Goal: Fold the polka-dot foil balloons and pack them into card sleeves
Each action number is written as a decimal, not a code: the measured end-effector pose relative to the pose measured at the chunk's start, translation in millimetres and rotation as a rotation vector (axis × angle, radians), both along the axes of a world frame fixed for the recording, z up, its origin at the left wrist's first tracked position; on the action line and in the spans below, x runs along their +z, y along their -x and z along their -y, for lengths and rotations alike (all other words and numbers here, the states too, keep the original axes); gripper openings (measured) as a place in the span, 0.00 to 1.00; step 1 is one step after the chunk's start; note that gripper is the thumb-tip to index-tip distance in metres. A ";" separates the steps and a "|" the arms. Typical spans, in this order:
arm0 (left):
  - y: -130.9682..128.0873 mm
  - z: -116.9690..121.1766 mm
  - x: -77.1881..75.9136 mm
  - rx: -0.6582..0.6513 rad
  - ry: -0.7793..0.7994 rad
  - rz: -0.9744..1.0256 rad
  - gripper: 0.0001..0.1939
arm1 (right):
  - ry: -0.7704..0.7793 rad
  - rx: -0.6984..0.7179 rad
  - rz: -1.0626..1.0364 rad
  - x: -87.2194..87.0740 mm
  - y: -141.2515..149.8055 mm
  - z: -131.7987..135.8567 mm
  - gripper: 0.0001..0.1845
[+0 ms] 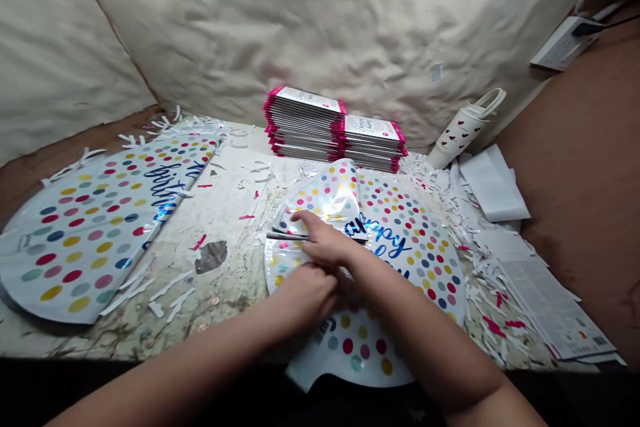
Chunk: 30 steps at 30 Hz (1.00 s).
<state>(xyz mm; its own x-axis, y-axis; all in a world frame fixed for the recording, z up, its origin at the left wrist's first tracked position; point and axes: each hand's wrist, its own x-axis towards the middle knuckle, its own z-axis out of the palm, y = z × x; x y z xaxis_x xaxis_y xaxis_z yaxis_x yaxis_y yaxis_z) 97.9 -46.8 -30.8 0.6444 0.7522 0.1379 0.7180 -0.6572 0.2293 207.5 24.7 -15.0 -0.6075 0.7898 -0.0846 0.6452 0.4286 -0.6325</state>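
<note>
Foil bday balloon [415,247], white w/ multicoloured dots and shiny blue lettering, lies flat on the bench [225,220] right in front of the person, its near edge hanging toward the bench's front edge and its upper-left part folded back over itself. R hand [325,240] sits on top of that fold, fingers [305,219] spread and lying flat, not clenched, just beside a thin dark strip [287,236] that sticks out from the foil; can't tell exactly what the strip is. L hand [305,297] is lower down, on the foil and close under the R hand, curled over; its fingers are mostly hidden, so can't tell if they're actually gripping anything. A 2nd dotted balloon [85,240] lies on the bench to the left, well apart. Behind are two stacks of pink-edged packets [300,123] side by side, w/ a white bag w/ red hearts [465,127] lying tilted to their right. White paper shreds [450,213] are scattered around the balloon's right side, and a dark foil scrap [211,257] sits on the bench between the two balloons.
</note>
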 end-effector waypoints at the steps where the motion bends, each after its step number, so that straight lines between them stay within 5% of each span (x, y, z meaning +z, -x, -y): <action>1: 15.8 -4.1 6.1 -0.027 0.002 -0.014 0.09 | -0.034 -0.036 -0.030 -3.1 -5.7 -0.6 0.31; 5: 71.2 -44.1 25.8 0.074 -0.253 -0.232 0.13 | -0.120 -0.076 -0.017 -11.2 -6.7 1.7 0.23; 8: 85.6 -66.6 38.7 0.028 -0.298 -0.325 0.11 | -0.198 -0.171 0.016 -12.6 6.8 3.5 0.23; 12: 74.0 -54.8 48.1 0.040 -0.389 -0.202 0.13 | -0.237 -0.309 0.074 -15.1 23.8 -1.5 0.17; 16: 64.6 -34.8 25.9 -0.087 -0.217 -0.178 0.15 | -0.237 -0.358 0.056 -15.0 20.1 -15.4 0.11; 20: 67.2 -34.9 -1.0 0.045 -0.053 -0.237 0.34 | -0.278 -0.490 -0.053 18.0 -23.7 -23.3 0.17; 24: 67.6 -40.2 -2.6 0.100 0.082 -0.244 0.37 | -0.615 -0.687 -0.450 75.9 -80.1 2.0 0.18; 27: 76.9 -49.2 7.7 0.090 0.172 -0.154 0.34 | -0.687 -0.475 -0.592 87.2 -100.4 39.4 0.11; 30: 97.2 -59.6 26.5 0.313 0.160 0.077 0.27 | -0.508 -0.119 -0.462 50.9 -107.5 72.9 0.14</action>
<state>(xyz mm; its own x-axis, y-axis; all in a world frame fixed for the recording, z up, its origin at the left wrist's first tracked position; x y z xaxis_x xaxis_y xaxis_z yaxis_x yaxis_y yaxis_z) 0.7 12.7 -4.3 0.3715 0.9275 0.0412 0.8556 -0.3593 0.3725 315.1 -48.2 35.9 -0.3994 0.7263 0.5595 0.4191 0.6874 -0.5932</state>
